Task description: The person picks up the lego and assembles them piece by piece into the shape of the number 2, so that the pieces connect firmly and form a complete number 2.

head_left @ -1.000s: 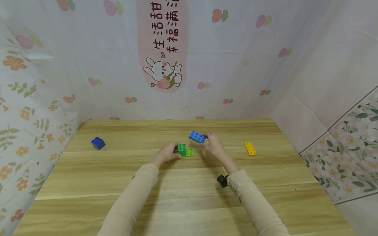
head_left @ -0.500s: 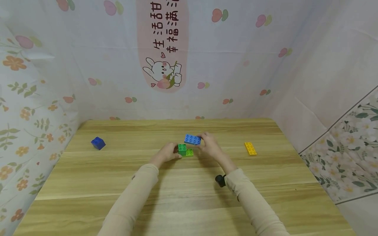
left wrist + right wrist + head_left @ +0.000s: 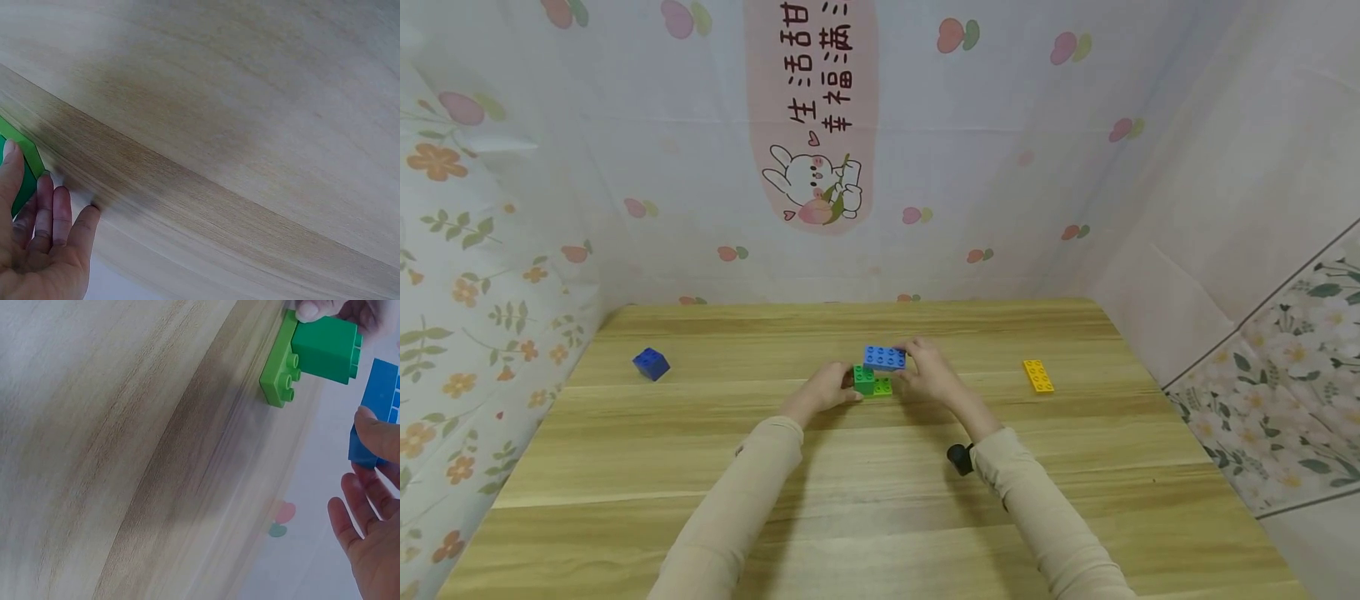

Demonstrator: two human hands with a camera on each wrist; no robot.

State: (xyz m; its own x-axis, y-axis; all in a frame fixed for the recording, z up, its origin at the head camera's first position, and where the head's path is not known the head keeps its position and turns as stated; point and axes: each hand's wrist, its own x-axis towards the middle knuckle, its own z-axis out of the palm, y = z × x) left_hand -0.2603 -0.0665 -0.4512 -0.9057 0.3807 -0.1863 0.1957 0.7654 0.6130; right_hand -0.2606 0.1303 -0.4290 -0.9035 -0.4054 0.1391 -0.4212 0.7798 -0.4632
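Note:
My right hand [image 3: 928, 371] pinches a blue toy building brick [image 3: 884, 358] by its right end, studs up. The brick hangs over the green pieces and overlaps the dark green brick in the head view; a gap separates them in the right wrist view. That dark green brick [image 3: 324, 349] sits on one end of a flat light green brick [image 3: 279, 369], whose other studs are bare. From the left, my left hand [image 3: 827, 387] holds this green pair between thumb and fingers, low on the table. In the left wrist view its thumb lies along the green pieces [image 3: 28, 153].
On the wooden table [image 3: 880, 500], a dark blue brick [image 3: 651, 364] lies far to the left. A flat yellow brick [image 3: 1038, 376] lies to the right. A patterned curtain [image 3: 1000, 167] rises behind the table's back edge. A black wrist camera [image 3: 959, 458] hangs by the right sleeve.
My right hand has moved left with the blue brick, which has turned level and now overlaps the dark green brick. My left hand has stayed in place at the green pieces.

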